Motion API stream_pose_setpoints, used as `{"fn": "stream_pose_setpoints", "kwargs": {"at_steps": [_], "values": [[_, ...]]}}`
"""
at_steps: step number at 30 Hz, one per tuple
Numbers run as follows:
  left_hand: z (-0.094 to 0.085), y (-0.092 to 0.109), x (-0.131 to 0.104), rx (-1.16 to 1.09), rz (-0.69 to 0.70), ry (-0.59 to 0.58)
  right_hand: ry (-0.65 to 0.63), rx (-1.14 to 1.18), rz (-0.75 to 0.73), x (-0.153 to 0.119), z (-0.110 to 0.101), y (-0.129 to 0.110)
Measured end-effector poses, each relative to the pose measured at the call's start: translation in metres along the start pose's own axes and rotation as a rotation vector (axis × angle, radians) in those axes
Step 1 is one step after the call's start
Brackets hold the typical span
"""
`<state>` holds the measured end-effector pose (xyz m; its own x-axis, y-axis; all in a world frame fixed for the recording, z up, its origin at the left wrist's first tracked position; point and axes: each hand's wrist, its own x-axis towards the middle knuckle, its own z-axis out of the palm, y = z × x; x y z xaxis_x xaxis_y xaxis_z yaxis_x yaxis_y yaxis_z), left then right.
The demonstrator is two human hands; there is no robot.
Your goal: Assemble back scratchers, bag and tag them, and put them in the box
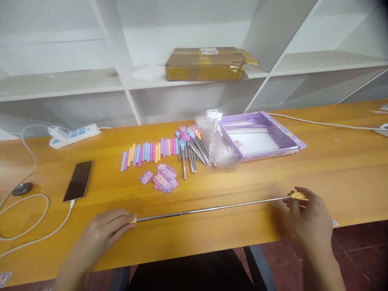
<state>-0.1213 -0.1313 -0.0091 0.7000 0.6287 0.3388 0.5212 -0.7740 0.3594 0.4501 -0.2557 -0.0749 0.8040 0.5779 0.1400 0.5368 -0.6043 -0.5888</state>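
Note:
A telescopic back scratcher (212, 208), drawn out long, spans the space between my hands above the table's front part. My left hand (109, 228) pinches its yellow handle end. Around the yellow hand-shaped head at the other end, the fingers of my right hand (309, 214) are closed. Beyond it lies a pile of back scratchers (192, 149) with steel rods and coloured claw heads. A row of coloured handle sleeves (148, 153) runs to the left of that pile. Small printed cards (165, 178) are heaped in front of the row.
A purple tray box (298, 144) and clear plastic bags (216, 141) sit at the back. On the left are a phone (78, 181) on a white cable, a black mouse-like object (22, 188) and a power strip (75, 136). A taped carton (206, 66) rests on the shelf.

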Motion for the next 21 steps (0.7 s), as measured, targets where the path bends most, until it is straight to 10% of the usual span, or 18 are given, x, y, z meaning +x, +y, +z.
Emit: {"fn": "stream_pose_setpoints", "kwargs": {"at_steps": [12, 21], "values": [[0.092, 0.077, 0.052, 0.110, -0.016, 0.107, -0.141, -0.146, -0.731, -0.085, 0.057, -0.108], [0.115, 0.081, 0.041, 0.011, -0.211, 0.095, -0.236, -0.302, -1.071, -0.138, 0.076, -0.146]]}}
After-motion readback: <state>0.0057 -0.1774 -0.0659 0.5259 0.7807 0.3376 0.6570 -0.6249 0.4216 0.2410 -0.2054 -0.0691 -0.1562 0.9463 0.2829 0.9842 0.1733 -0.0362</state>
